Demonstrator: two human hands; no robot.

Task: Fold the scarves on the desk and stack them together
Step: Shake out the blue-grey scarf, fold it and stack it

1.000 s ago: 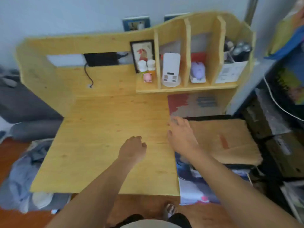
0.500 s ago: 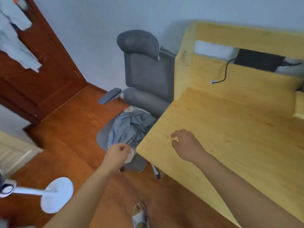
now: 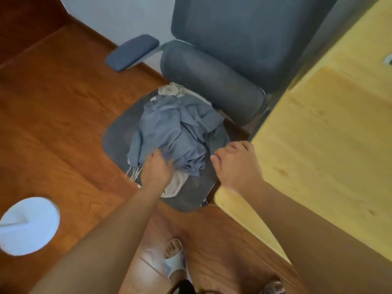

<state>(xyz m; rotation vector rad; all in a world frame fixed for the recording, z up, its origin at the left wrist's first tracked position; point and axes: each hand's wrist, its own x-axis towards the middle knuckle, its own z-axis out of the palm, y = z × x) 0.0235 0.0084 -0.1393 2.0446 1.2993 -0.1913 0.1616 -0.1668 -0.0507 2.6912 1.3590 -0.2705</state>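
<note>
A crumpled grey-blue scarf [image 3: 174,132] with pale fringe lay heaped on the seat of the grey office chair [image 3: 222,66], a cream one [image 3: 177,182] bunched beneath it. The left hand [image 3: 157,168] dug into the blue folds, its fingers hidden. The right hand [image 3: 237,164] hung loosely curled, holding nothing, beside the wooden desk [image 3: 328,145].

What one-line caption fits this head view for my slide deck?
Left hand grips crumpled blue-grey fringed scarf on grey office chair; right hand hovers beside yellow wooden desk.
</note>
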